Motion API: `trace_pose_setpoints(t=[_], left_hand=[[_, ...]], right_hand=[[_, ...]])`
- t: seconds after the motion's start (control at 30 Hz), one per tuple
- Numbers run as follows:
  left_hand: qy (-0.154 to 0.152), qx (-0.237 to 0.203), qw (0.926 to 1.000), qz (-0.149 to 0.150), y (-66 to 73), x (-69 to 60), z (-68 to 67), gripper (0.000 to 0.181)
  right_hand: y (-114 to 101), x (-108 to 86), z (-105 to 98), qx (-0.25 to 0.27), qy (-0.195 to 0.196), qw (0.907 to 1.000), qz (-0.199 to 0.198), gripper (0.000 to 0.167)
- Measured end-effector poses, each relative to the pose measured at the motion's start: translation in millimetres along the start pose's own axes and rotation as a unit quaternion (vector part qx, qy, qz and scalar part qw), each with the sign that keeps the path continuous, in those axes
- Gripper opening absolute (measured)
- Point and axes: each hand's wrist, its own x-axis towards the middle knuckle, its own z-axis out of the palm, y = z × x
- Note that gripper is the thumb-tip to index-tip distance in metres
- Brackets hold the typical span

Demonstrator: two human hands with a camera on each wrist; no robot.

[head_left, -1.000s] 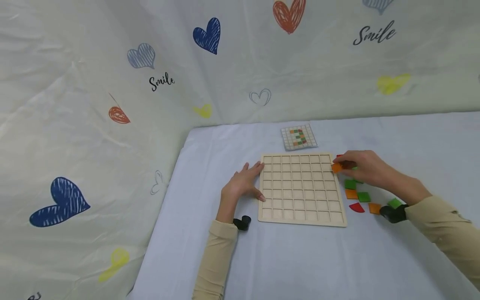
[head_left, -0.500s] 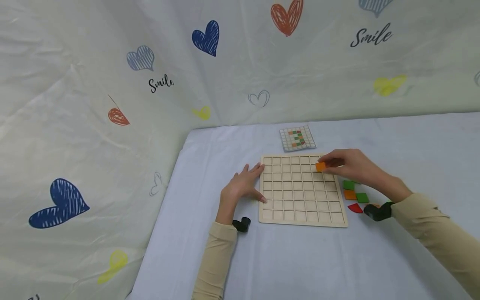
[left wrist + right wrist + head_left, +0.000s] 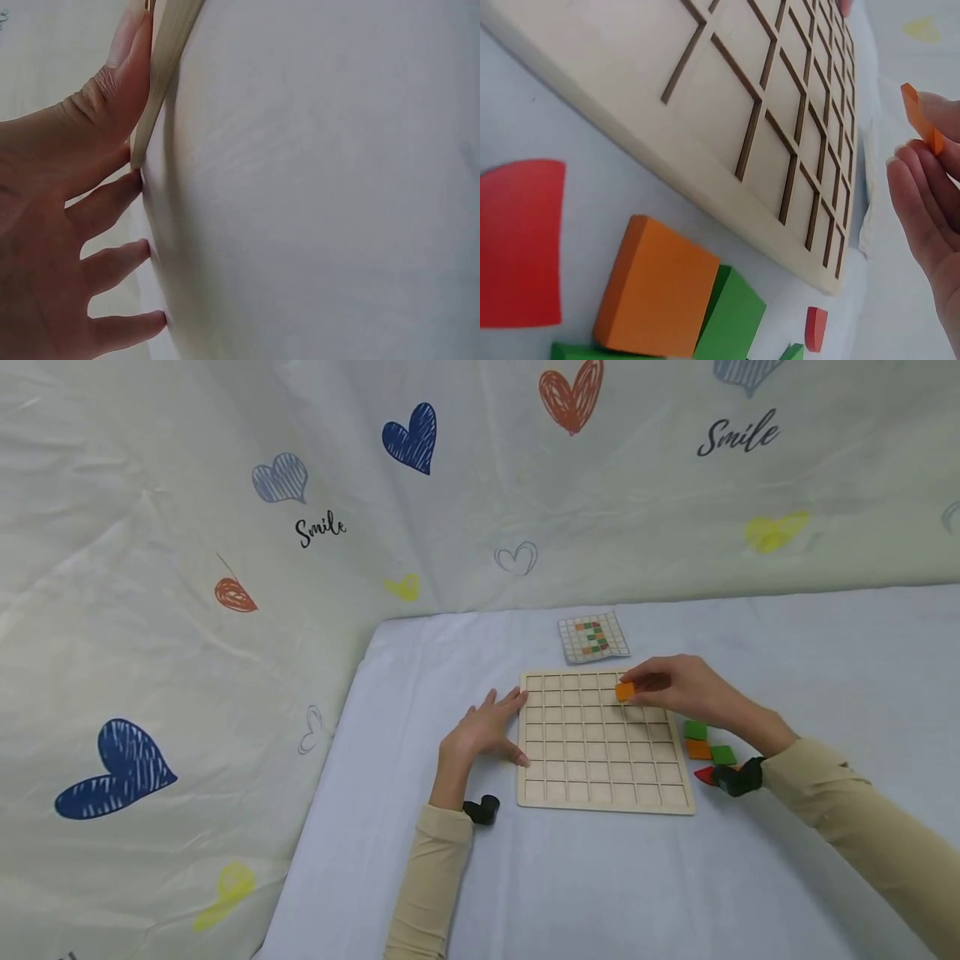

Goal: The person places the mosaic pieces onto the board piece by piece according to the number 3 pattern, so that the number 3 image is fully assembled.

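My right hand (image 3: 678,687) pinches an orange square tile (image 3: 625,692) above the upper right part of the wooden grid board (image 3: 585,733). In the right wrist view the orange tile (image 3: 922,120) stands on edge between thumb and fingers of the right hand (image 3: 930,187). My left hand (image 3: 480,733) lies spread at the board's left edge, thumb on the rim. The left wrist view shows the left hand's thumb against the board's edge (image 3: 166,67) and the other fingers of the left hand (image 3: 67,217) reaching down to the cloth.
A patterned card (image 3: 594,637) with small coloured squares lies behind the board. Right of the board are green tiles (image 3: 696,730), an orange tile (image 3: 698,750) and a red rounded piece (image 3: 705,775), partly behind the black wrist camera (image 3: 738,777).
My right hand has carried the orange tile leftward from the board's right edge to over its upper cells. The left hand has stayed at the left edge.
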Motion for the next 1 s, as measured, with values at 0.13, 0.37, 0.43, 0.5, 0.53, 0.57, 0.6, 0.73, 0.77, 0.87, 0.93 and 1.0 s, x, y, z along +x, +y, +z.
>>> trace_pose_setpoints(t=[0.13, 0.37, 0.43, 0.5, 0.53, 0.57, 0.6, 0.73, 0.77, 0.87, 0.93, 1.0], left_hand=[[0.006, -0.002, 1.0000, -0.006, 0.9, 0.5, 1.6, 0.114], [0.010, 0.000, 0.9999, -0.003, 3.6, 1.8, 2.7, 0.115], [0.011, 0.001, 0.9999, -0.004, 4.2, 2.1, 2.4, 0.115], [0.010, 0.001, 0.9999, -0.004, 4.7, 2.1, 1.9, 0.116], [0.010, 0.001, 0.9999, -0.003, 4.9, 2.0, 1.8, 0.116], [0.009, 0.001, 1.0000, -0.003, 5.0, 2.0, 1.6, 0.116], [0.009, 0.001, 1.0000, -0.002, 4.9, 2.0, 1.6, 0.116], [0.008, 0.000, 1.0000, 0.000, 4.4, 2.3, 1.4, 0.115], [0.009, 0.000, 1.0000, 0.000, 3.9, 2.4, 1.6, 0.115], [0.010, 0.002, 0.9999, 0.000, 3.0, 3.3, 2.1, 0.115], [0.010, 0.003, 0.9999, 0.000, 2.5, 3.8, 2.5, 0.115], [0.009, 0.002, 1.0000, 0.000, 2.3, 4.2, 3.0, 0.115]], right_hand=[[-4.6, 7.2, 3.1, 0.013, -0.006, 0.9999, 0.006, 0.037], [-9.3, 21.1, 9.6, 0.015, -0.013, 0.9998, -0.011, 0.033], [-9.9, 24.9, 11.5, 0.013, -0.011, 0.9997, -0.018, 0.032], [-10.5, 28.9, 13.6, 0.014, -0.012, 0.9997, -0.018, 0.032], [-10.9, 30.6, 14.6, 0.015, -0.014, 0.9996, -0.019, 0.032], [-11.3, 32.3, 15.6, 0.016, -0.016, 0.9996, -0.019, 0.033], [-11.8, 33.9, 16.6, 0.014, -0.018, 0.9996, -0.018, 0.032], [-14.2, 39.5, 19.5, 0.007, -0.027, 0.9995, -0.017, 0.032], [-14.8, 41.0, 20.2, 0.004, -0.030, 0.9994, -0.018, 0.032], [-14.8, 45.5, 22.7, -0.002, -0.036, 0.9992, -0.020, 0.031], [-14.5, 48.2, 24.4, -0.003, -0.039, 0.9990, -0.023, 0.030], [-14.0, 50.8, 26.6, -0.001, -0.043, 0.9988, -0.022, 0.028]])
